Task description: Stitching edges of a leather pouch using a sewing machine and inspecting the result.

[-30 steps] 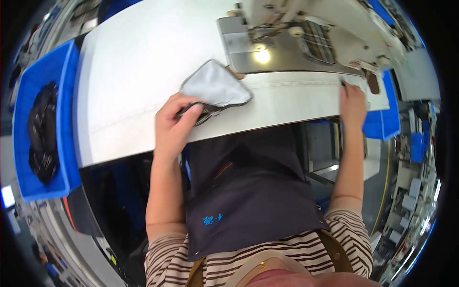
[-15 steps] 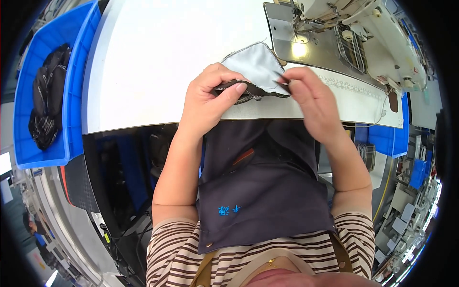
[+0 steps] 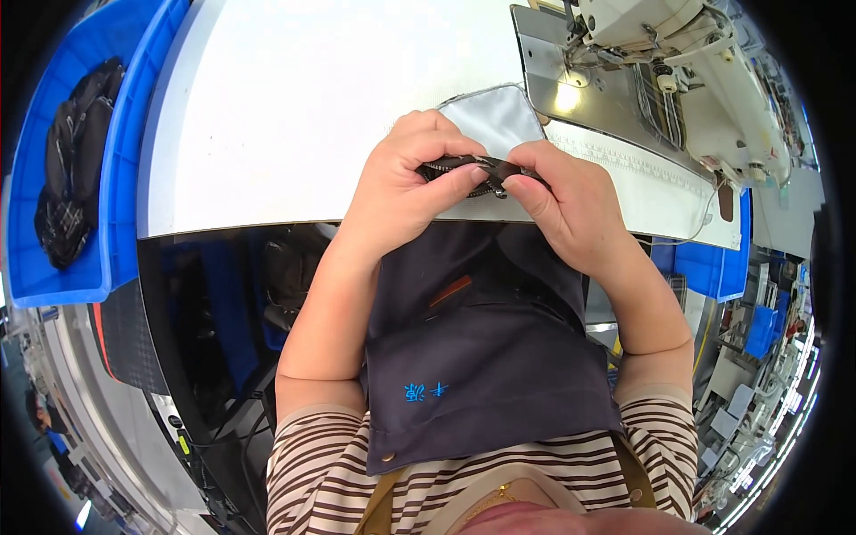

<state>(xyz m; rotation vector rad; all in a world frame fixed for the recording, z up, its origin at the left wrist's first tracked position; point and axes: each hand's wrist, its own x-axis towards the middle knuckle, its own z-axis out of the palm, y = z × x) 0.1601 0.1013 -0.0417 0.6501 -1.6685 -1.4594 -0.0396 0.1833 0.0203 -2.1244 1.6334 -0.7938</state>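
Observation:
My left hand [image 3: 412,178] is closed on a small zippered pouch [image 3: 493,116], thumb on the near side of its dark zipper edge. Pale grey lining, bordered by a dark seam, spreads flat on the table beyond my fingers. A zipper [image 3: 446,165] with metal teeth curves out under my left thumb. My right hand [image 3: 571,201] is closed at the pouch's right end, around small dark thread snips [image 3: 501,169] that lie against the zipper edge between my two thumbs. My fingers cover most of the snips.
The sewing machine [image 3: 660,45] stands at the back right on its metal plate [image 3: 546,67]. A ruler strip [image 3: 615,160] runs along the white table [image 3: 285,116]. At the left, a blue bin [image 3: 125,178] holds dark pieces [image 3: 78,160]. Another blue bin [image 3: 713,267] sits below the right edge.
My right hand has moved left and in toward my left hand, bringing the snips onto the zipper edge. The view has shifted slightly; my left hand keeps its hold.

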